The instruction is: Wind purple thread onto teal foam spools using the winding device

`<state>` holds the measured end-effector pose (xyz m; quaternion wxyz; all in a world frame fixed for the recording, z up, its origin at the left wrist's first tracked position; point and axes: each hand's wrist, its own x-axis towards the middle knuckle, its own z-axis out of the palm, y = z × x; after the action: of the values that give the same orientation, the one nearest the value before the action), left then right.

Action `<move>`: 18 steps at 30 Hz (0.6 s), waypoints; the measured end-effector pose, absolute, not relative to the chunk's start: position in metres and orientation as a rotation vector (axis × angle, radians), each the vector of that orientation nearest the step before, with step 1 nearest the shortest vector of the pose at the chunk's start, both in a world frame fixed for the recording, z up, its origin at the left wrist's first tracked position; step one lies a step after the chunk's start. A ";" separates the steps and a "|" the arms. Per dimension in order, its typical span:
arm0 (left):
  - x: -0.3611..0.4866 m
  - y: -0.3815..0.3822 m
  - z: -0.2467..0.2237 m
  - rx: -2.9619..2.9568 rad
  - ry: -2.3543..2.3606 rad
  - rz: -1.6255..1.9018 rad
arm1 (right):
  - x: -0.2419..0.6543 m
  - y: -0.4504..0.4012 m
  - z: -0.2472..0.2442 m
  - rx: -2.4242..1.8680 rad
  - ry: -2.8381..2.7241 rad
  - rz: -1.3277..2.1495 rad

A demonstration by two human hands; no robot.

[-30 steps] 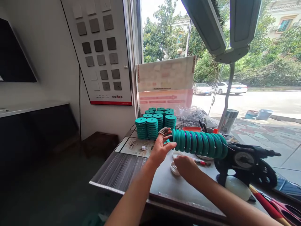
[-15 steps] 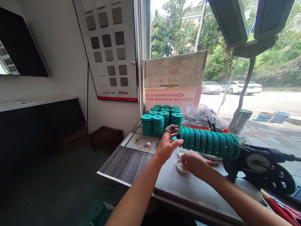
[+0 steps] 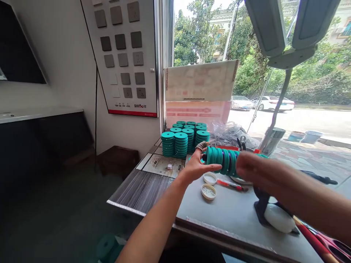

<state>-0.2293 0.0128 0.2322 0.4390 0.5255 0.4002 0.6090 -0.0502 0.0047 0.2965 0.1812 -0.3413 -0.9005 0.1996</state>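
Note:
A row of green foam spools [image 3: 217,160] lies sideways on a dark rod, with purple bands and small white beads along it. My left hand [image 3: 197,166] is around its left end, thumb along the lower front and fingers behind; a wrap covers one finger. In front of the row's right part is my right hand [image 3: 249,168], blurred and curled, its fingertips hidden. Whether it holds something small I cannot make out. Below the row stand a round dish of small white beads [image 3: 208,192] and a second shallow white dish [image 3: 210,178].
Stacks of green spools [image 3: 181,144] stand behind my left hand. A red-handled brush [image 3: 231,185] lies on the table. A black machine base [image 3: 261,208] and a white rounded object [image 3: 279,218] are at right, near red-handled scissors [image 3: 333,252]. A lamp [image 3: 292,56] hangs above.
My right hand has risen from the bead dish and moved right, up to the front of the spool row. The left thumb now reaches further along the row's underside. The view has shifted slightly.

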 end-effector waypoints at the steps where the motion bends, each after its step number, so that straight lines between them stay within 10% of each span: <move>1: -0.229 0.015 0.232 1.308 0.969 1.505 | -0.053 0.020 0.311 -1.002 -2.510 0.537; 18: -0.232 0.020 0.229 1.277 0.835 1.478 | -0.106 0.086 0.325 -0.868 -2.782 0.735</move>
<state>-0.2324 0.0202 0.2291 0.4872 0.5249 0.3433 0.6077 -0.1059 0.0863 0.3251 0.0680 -0.2881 -0.9235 0.2441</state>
